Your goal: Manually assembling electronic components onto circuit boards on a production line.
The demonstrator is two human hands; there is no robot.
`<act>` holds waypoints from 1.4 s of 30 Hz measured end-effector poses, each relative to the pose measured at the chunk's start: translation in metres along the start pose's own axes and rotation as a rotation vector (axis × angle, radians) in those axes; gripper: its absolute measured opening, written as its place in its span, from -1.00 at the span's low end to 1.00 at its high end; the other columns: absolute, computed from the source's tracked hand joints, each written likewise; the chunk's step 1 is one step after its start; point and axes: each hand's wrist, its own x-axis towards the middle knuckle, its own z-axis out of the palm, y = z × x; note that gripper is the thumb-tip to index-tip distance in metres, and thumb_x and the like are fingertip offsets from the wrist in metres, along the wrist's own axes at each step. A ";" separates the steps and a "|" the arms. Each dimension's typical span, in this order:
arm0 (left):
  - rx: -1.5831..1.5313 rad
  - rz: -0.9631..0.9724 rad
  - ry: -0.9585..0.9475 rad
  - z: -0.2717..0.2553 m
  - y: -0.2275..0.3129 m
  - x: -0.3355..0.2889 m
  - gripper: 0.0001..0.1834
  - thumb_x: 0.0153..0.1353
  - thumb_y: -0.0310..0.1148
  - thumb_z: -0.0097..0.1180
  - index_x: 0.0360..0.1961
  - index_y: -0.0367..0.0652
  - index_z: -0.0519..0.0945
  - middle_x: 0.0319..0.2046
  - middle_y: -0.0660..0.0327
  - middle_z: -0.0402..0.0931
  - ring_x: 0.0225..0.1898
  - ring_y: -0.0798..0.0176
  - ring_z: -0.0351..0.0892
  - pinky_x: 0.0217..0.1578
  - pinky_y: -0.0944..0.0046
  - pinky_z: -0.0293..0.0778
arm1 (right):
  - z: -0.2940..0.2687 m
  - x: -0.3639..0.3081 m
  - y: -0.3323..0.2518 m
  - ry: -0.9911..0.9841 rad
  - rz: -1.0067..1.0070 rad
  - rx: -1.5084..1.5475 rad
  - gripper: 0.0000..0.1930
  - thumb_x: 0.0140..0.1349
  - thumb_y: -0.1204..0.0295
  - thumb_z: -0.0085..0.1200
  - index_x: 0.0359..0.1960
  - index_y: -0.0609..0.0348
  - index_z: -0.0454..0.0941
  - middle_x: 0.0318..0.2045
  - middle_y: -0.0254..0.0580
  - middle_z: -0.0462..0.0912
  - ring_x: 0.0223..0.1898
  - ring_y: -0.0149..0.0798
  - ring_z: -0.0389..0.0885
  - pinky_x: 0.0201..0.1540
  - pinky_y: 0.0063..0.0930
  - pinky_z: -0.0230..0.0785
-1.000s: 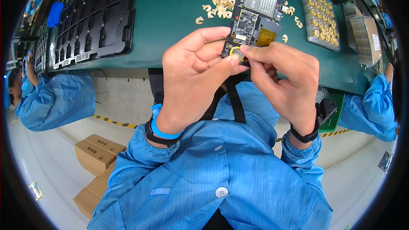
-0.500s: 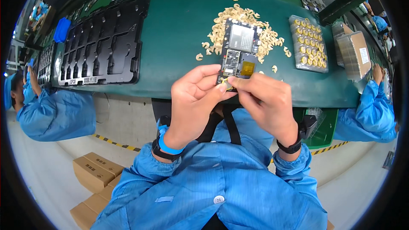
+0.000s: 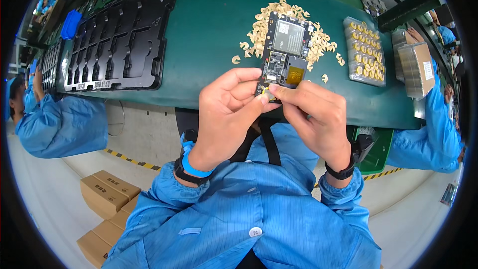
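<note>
A dark circuit board point(image 3: 289, 37) with a silver shield plate and an amber patch is held up over the bench's near edge. My left hand point(image 3: 226, 102) grips the board's near left end between thumb and fingers. Both thumb tips meet at a small round yellow-edged part point(image 3: 267, 91) on that end, mostly covered by them. My right hand point(image 3: 316, 112) is closed, its thumb and index finger pressed against the same end; its other fingers curl underneath. Behind the board lies a pile of small cream C-shaped pieces point(image 3: 261, 25).
At left lies a black compartment tray point(image 3: 117, 45), with a blue object point(image 3: 71, 25) beside it. To the right are a clear tray of yellow round parts point(image 3: 366, 52) and wrapped packages point(image 3: 416, 69). A green bin point(image 3: 378, 152) hangs below the edge. Co-workers sit on both sides.
The board has tilted slightly, its far end swinging right. Both hands keep their hold at its near end. The view has shifted a little; a co-worker's hand now shows behind the packages.
</note>
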 end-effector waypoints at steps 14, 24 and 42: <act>-0.109 -0.086 0.045 0.002 -0.006 0.016 -0.63 0.37 -0.71 0.06 0.19 -0.48 0.42 0.05 -0.16 0.63 0.04 0.08 0.72 0.05 0.09 0.74 | 0.015 -0.014 0.015 0.305 0.569 0.459 -0.81 0.31 0.54 0.31 -0.11 0.34 0.61 -0.53 -0.38 0.61 -0.51 -0.61 0.52 -0.49 -0.66 0.32; 0.244 0.153 0.129 -0.029 -0.004 0.041 -0.52 0.44 -0.63 0.06 0.35 -0.43 0.36 0.16 -0.21 0.57 0.12 0.01 0.67 0.12 0.15 0.62 | -0.097 0.094 0.110 0.201 0.543 0.172 -0.78 0.33 0.39 0.30 -0.26 0.34 0.60 -0.54 -0.31 0.64 -0.56 -0.49 0.62 -0.55 -0.57 0.41; 0.342 0.183 0.154 -0.044 -0.019 0.029 -0.70 0.47 -0.64 -0.01 0.17 -0.49 0.45 -0.02 -0.17 0.65 -0.04 0.00 0.75 -0.03 0.15 0.70 | -0.027 0.218 0.295 0.193 0.679 -0.580 -0.50 0.08 0.11 0.49 -0.16 0.32 0.69 -0.05 0.24 0.70 0.03 0.26 0.68 0.11 -0.01 0.56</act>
